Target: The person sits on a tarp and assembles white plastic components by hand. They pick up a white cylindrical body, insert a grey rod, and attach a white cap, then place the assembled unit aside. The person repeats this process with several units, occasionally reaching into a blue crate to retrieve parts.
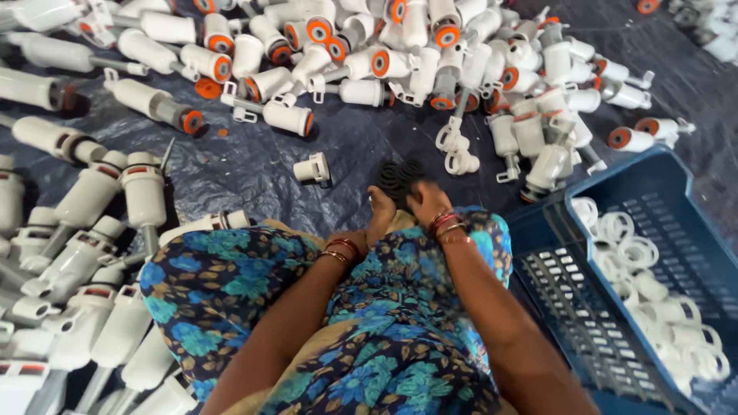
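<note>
We worked seated on a dark blue plastic sheet [254, 165] that covered the floor, with our lap in a blue flowered dress [384, 323] filling the lower middle of the frame. Both our hands met at the centre of the picture, just below a small pile of black rubber rings [400, 178]. Our right hand [427, 203] lay at the lower edge of that pile, its fingers curled and touching the rings; whether it had pinched one we could not tell. Our left hand [380, 215] sat just beside it, bent downward toward our knee, and whether it was clenched on anything we could not tell either. Red and gold bangles [344, 250] circled the left wrist, and more bangles [446, 225] the right.

A single white plastic cap [312, 167] lay alone on the sheet to the upper left of the hands. Across the top of the frame spread a heap of white valve parts with orange ends [369, 54]. Larger white cylinders [84, 246] lay in rows along the left edge. At the lower right stood a blue slotted crate [669, 184], holding white plastic rings [630, 250] and small white fittings [684, 330].
</note>
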